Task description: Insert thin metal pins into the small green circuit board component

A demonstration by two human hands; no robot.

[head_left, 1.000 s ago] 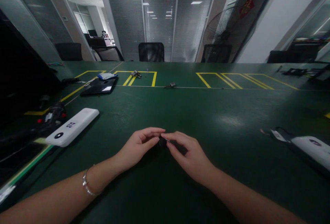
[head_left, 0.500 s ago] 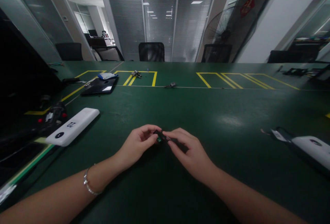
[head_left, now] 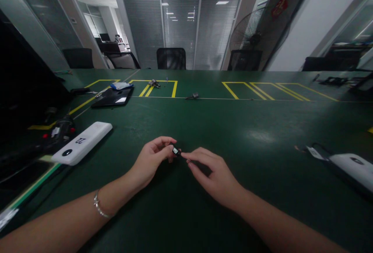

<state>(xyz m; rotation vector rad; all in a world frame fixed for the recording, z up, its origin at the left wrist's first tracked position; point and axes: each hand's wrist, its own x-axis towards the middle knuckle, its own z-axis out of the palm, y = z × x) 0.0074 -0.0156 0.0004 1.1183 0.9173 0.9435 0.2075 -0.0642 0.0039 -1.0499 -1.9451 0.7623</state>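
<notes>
My left hand pinches a small black piece with a pale, slightly green face between thumb and fingers, just above the green tabletop. From the right, the index fingertip of my right hand touches the near end of that piece. The right thumb sits lower and apart from it, with the other fingers curled behind, and nothing can be seen held there. What the piece is exactly is too small to tell.
On the left lie a white power bank marked 22, a black device with red buttons and a dark flat tablet-like object. Another white device with a cable lies right. Small metal parts sit farther back.
The piece in my left hand has turned, showing its pale face. My right hand has drawn slightly back, and the dark elongated part seen between its fingers earlier no longer shows.
</notes>
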